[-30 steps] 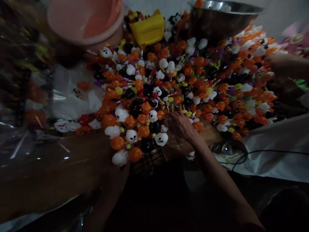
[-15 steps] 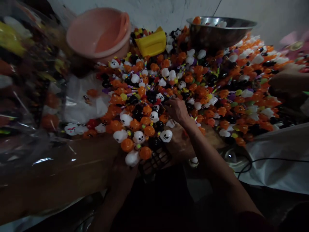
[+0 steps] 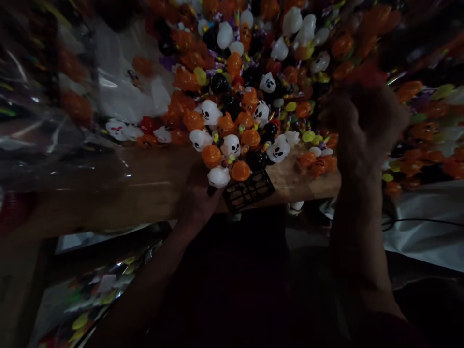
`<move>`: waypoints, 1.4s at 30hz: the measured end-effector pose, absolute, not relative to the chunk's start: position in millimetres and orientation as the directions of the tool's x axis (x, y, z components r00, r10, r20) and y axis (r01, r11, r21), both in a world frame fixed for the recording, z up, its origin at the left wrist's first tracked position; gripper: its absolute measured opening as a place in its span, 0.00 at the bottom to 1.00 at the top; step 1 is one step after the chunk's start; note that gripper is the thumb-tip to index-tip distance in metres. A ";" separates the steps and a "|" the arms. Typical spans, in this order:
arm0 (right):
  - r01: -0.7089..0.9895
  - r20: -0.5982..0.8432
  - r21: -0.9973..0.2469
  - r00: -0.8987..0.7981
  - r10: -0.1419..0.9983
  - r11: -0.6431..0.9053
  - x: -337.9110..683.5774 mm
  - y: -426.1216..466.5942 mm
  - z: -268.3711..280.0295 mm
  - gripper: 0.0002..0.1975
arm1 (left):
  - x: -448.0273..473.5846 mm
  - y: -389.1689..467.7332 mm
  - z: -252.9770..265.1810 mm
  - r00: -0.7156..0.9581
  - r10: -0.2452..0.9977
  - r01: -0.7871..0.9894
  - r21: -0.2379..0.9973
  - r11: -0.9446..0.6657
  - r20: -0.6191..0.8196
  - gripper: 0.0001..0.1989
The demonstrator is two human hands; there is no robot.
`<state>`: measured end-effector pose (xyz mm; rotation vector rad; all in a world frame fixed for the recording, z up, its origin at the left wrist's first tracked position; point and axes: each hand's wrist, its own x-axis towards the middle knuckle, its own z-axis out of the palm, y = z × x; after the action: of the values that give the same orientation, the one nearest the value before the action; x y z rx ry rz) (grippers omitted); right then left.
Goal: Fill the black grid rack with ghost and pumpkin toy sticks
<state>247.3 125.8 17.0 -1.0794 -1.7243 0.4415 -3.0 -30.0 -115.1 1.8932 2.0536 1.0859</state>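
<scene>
At the table's front edge my left hand (image 3: 197, 200) is closed on the near left side of a black grid rack (image 3: 250, 189). In the rack stand several character-topped sticks: white ghost heads (image 3: 232, 145), orange pumpkin heads (image 3: 240, 171) and black ones, their tops hiding most of its back. Over the right part of the pile, my right hand (image 3: 366, 118) is blurred, with its fingers curled in. A reddish blur (image 3: 368, 76) shows at its fingers; what it is I cannot make out.
A large pile of orange, white and black toy-topped sticks (image 3: 279, 48) covers the back of the wooden table (image 3: 145, 166). Clear plastic bags (image 3: 65, 150) lie on the left, a white bag (image 3: 134, 72) behind. A black cable (image 3: 424, 220) crosses white sheeting at right.
The view has tipped down, so the pink tub, yellow scoop and metal bowl are out of sight. My right hand has moved right, away from beside the rack. My left hand stays at the rack.
</scene>
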 end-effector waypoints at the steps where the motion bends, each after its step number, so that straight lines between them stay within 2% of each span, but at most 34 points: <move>1: 0.401 0.544 -0.757 -0.051 0.838 0.516 248.8 94.5 14.8 0.06 | -3.6 -32.5 -114.3 -0.203 0.915 0.803 0.594 -0.047 0.347 0.11; 2: 0.374 0.473 -0.808 -0.048 0.880 0.454 247.3 63.8 8.2 0.06 | -4.1 -35.5 -113.9 -0.208 0.917 0.799 0.600 -0.041 0.340 0.09; 5: 0.271 0.263 -0.912 -0.184 0.947 0.306 227.5 -6.9 -31.7 0.02 | -4.0 -45.5 -114.0 -0.242 0.903 0.783 0.621 -0.036 0.356 0.08; 8: 0.260 0.295 -0.902 -0.215 0.931 0.346 199.2 -29.9 -78.8 0.05 | -3.6 -54.8 -112.7 -0.239 0.899 0.753 0.654 -0.066 0.366 0.09; 11: 0.252 0.325 -0.886 -0.258 0.910 0.388 178.5 -22.6 -105.5 0.07 | -4.0 -59.4 -111.2 -0.104 0.925 0.748 0.641 -0.170 0.367 0.10; 14: 0.223 0.268 -0.919 -0.253 0.930 0.326 169.2 -13.8 -109.3 0.09 | -2.2 -57.5 -113.4 -0.049 0.916 0.764 0.605 -0.223 0.399 0.11; 17: 0.219 0.200 -0.944 -0.212 0.957 0.246 167.6 -11.6 -102.5 0.10 | 3.7 -52.5 -117.2 -0.096 0.904 0.770 0.606 -0.198 0.417 0.08; 21: 0.259 0.102 -0.953 -0.214 0.971 0.157 169.7 -10.6 -93.1 0.13 | 10.9 -48.7 -116.6 -0.171 0.908 0.786 0.608 -0.109 0.383 0.04; 25: 0.325 0.028 -0.941 -0.199 0.980 0.093 171.3 -11.5 -90.8 0.13 | 10.2 -50.1 -113.1 -0.118 0.917 0.789 0.597 -0.146 0.381 0.05; 30: 0.318 0.058 -0.941 -0.197 0.979 0.120 168.8 -16.7 -94.5 0.09 | 7.8 -50.4 -115.3 -0.113 0.927 0.767 0.624 -0.147 0.358 0.05; 36: 0.358 0.263 -0.866 -0.268 0.927 0.349 165.7 -12.0 -95.3 0.08 | 11.6 -49.0 -118.7 -0.130 0.907 0.805 0.577 -0.139 0.400 0.08; 39: 0.393 0.243 -0.851 -0.293 0.925 0.348 170.0 -10.0 -98.1 0.09 | 13.4 -50.3 -118.3 -0.120 0.871 0.801 0.564 -0.199 0.477 0.07; 42: 0.357 0.222 -0.872 -0.318 0.922 0.334 176.3 -12.2 -107.9 0.08 | 13.9 -52.4 -118.0 -0.099 0.843 0.782 0.565 -0.262 0.528 0.07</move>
<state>176.3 -12.2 -107.9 -1.1298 -1.8442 0.9457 13.9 -52.4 -118.0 2.0595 1.8624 1.3096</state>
